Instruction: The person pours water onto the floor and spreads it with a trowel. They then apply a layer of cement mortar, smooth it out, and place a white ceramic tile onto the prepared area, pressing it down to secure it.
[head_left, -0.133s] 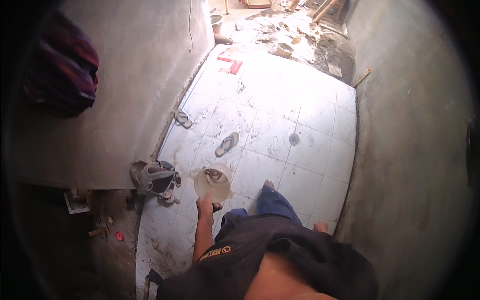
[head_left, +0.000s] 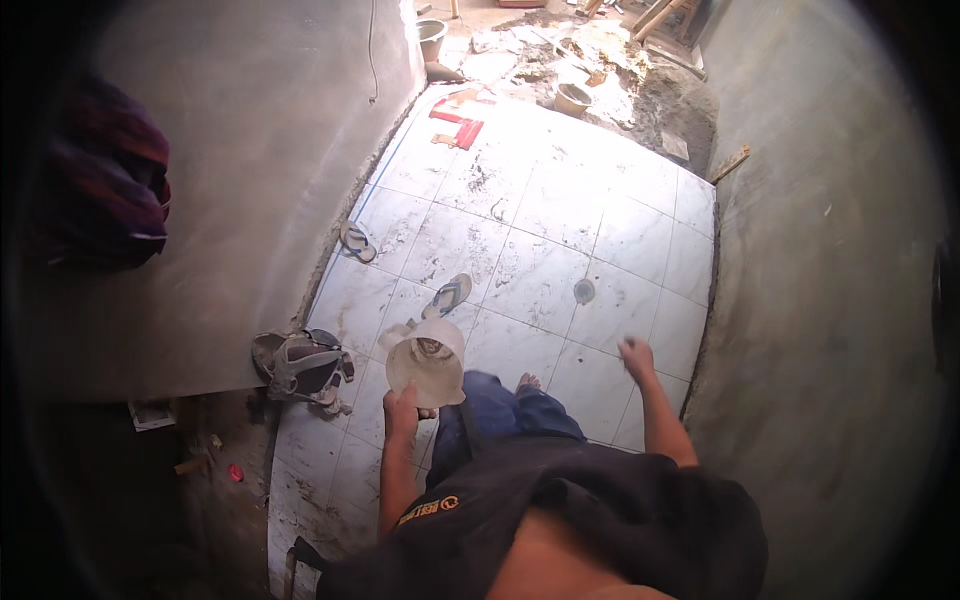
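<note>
My left hand (head_left: 401,408) grips the near rim of an off-white plastic tub (head_left: 408,370), thumb over the edge. Its mouth tilts up toward me, and something greyish (head_left: 430,347), too unclear to name, lies at its bottom. Out to the right, my right hand (head_left: 635,357) hangs over the floor tiles with its fingers curled in, slightly blurred; nothing shows in it. Just beyond the tub lies a flip-flop (head_left: 447,296), and another flip-flop (head_left: 357,242) rests by the left wall.
A dirty bag (head_left: 305,366) slumps at the left wall's corner. White tiles (head_left: 540,280) cover the floor, with a round grey spot (head_left: 584,291). Red cardboard (head_left: 460,130) lies farther off. Buckets (head_left: 572,100) stand near rubble beyond the tiles. Cloth (head_left: 105,175) hangs left; a grey wall (head_left: 820,300) rises right.
My right hand has swung forward, up from beside my body. The tub stays in my left hand, and my legs have shifted as in a step.
</note>
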